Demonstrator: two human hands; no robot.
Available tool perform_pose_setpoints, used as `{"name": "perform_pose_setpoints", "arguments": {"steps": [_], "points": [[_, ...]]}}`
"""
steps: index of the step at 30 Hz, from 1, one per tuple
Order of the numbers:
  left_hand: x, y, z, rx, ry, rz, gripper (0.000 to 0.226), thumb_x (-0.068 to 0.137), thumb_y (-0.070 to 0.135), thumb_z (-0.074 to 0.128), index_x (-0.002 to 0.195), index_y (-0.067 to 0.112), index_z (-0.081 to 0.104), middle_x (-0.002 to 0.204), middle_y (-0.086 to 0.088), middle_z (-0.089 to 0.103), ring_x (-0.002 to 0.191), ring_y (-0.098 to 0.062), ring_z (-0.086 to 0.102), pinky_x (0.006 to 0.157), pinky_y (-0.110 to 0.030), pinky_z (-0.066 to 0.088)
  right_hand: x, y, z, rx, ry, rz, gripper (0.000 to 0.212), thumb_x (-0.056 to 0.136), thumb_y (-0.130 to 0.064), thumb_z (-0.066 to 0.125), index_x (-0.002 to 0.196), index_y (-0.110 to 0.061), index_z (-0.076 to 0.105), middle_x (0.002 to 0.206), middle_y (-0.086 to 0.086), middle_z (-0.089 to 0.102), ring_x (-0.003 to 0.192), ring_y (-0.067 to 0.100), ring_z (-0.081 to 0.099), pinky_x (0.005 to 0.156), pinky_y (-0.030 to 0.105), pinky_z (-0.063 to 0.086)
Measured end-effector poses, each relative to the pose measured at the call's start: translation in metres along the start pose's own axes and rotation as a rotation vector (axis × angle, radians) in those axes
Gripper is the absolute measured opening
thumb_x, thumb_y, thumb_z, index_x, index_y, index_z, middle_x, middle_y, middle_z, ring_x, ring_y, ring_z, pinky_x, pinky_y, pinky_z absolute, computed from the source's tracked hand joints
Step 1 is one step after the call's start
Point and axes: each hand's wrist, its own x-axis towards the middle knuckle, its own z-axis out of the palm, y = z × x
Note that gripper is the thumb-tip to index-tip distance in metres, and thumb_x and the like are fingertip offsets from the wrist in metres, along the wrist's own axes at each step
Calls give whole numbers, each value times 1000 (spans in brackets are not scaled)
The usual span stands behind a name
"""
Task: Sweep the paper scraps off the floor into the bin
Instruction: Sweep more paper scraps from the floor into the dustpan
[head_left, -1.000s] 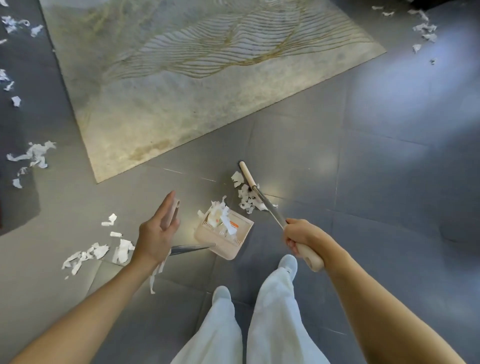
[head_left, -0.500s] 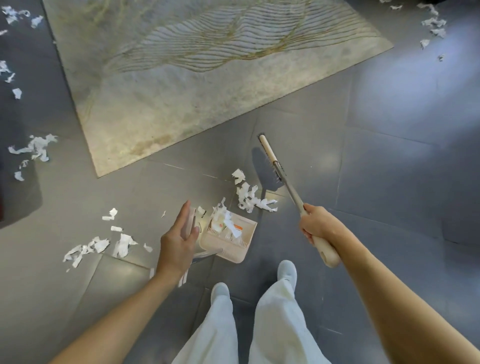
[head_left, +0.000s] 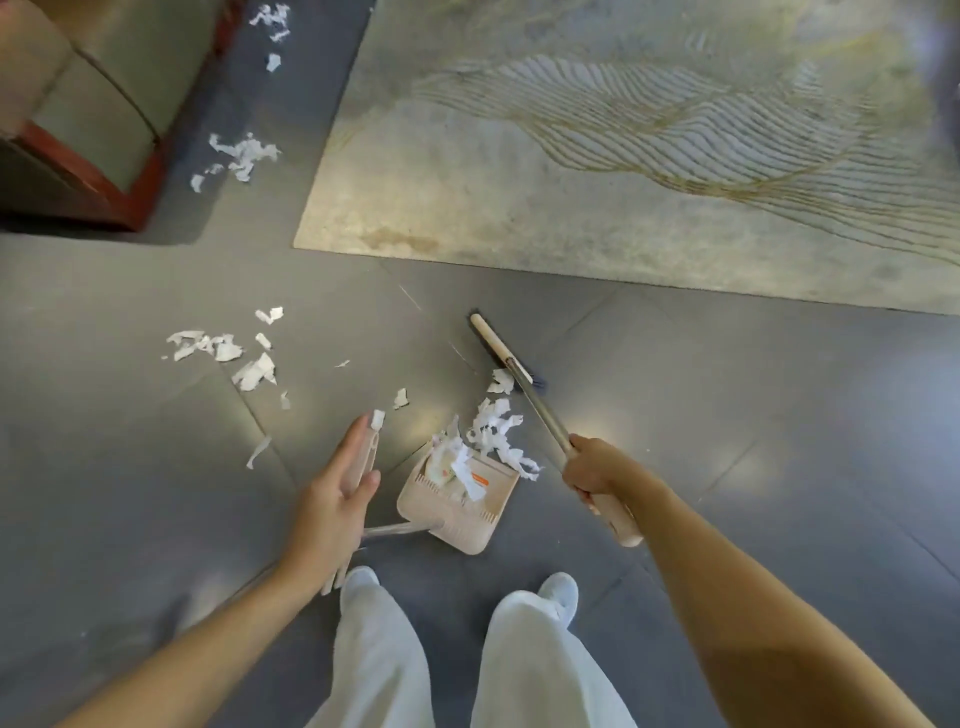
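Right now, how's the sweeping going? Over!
Left hand holds dustpan, right hand grips broom. Some scraps in pan, pile at its lip. More scraps left and by sofa. Nothing blocking broom.

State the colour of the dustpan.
The dustpan is pale beige; head view.
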Motion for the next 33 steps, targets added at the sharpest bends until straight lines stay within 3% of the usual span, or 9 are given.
{"name": "perform_pose_setpoints", "arguments": {"steps": [3, 6, 10, 12, 17, 21, 24, 26, 33], "points": [[-12, 2, 21, 26, 59, 24, 70, 93, -2, 53, 140, 46, 34, 113, 61, 34, 115, 31, 31, 93, 4, 24, -9, 13, -5, -128, -80, -13, 61, 79, -1, 45, 139, -14, 41, 81, 13, 65, 62, 25, 59, 64, 32, 54], [-6, 8, 27, 36, 62, 8, 66, 94, -1, 51, 142, 40, 33, 121, 56, 34, 119, 27, 32, 106, -11, 26, -29, 26, 4, -139, -166, -2, 65, 82, -6, 45, 143, -23, 35, 74, 11, 62, 52, 19, 55, 52, 24, 48], [-6, 18, 24, 97, 118, 50, 64, 92, 1, 55, 144, 32, 35, 136, 20, 47, 115, -32, 57, 99, -46, 46, -67, 40, 22, 20, -271, 14, 66, 84, -3, 47, 143, -29, 35, 71, 9, 55, 57, 18, 52, 52, 24, 47], [-6, 18, 24, 122, 114, 88, 64, 91, 1, 55, 145, 28, 35, 138, 13, 48, 107, -46, 57, 92, -53, 49, -83, 46, 28, 143, -319, 49, 61, 86, -1, 48, 140, -28, 39, 69, 8, 52, 54, 15, 47, 48, 21, 44], [-16, 10, 18, 102, 66, 161, 63, 90, 2, 54, 146, 24, 36, 133, 26, 38, 128, -20, 50, 105, -44, 41, -123, 58, 53, 353, -377, 128, 57, 86, 3, 40, 134, -27, 47, 47, 2, 40, 40, 9, 32, 41, 15, 30], [-39, 1, 10, 129, 11, 158, 63, 91, 2, 55, 146, 24, 35, 135, 22, 38, 130, -13, 46, 105, -39, 42, -152, 70, 64, 395, -335, 137, 60, 86, 3, 37, 135, -29, 45, 44, -1, 35, 37, 9, 29, 42, 15, 27], [-55, -1, 6, 148, -40, 170, 62, 93, 2, 53, 147, 23, 33, 136, 20, 35, 128, 1, 37, 100, -1, 26, -168, 83, 70, 434, -266, 129, 68, 85, 5, 38, 143, -31, 40, 43, 0, 35, 34, 10, 30, 40, 14, 29], [-60, -2, 3, 148, -75, 159, 62, 94, 3, 53, 147, 25, 32, 134, 22, 34, 123, 5, 36, 91, 7, 23, -177, 89, 72, 461, -222, 123, 72, 86, 5, 39, 147, -33, 34, 44, 2, 37, 34, 11, 31, 39, 13, 31], [-60, -6, 1, 127, -150, 129, 62, 94, 5, 54, 145, 33, 34, 134, 19, 44, 127, -1, 44, 104, -15, 31, -184, 97, 73, 503, -86, 118, 71, 87, 5, 41, 150, -26, 30, 47, 5, 41, 32, 12, 33, 37, 15, 32]]}}
